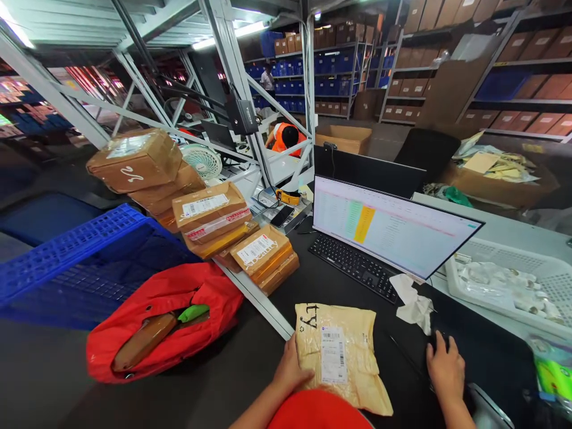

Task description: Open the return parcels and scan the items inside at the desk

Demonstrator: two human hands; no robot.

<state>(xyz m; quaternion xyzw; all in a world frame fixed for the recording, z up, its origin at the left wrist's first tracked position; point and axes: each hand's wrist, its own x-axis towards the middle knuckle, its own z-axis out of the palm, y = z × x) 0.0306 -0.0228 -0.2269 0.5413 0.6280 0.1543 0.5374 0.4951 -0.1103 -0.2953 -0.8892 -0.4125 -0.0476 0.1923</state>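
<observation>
My left hand (292,367) rests on the near edge of a tan padded mailer (339,357) with a white barcode label (333,356), which lies flat on the black desk (250,369). Its fingers press the mailer from the left side. My right hand (445,372) lies to the right of the mailer, cupped over a dark computer mouse (435,341) on a black surface. A rounded red shape (318,411) covers the bottom edge of the view and hides the mailer's lowest part.
Left of the mailer lie a red bag (161,322) and a blue plastic crate (84,262). Several taped cardboard parcels (210,217) are stacked beyond them. A monitor (393,229) and keyboard (353,265) stand ahead, with crumpled tissue (413,304) nearby. A white basket (504,286) is on the right.
</observation>
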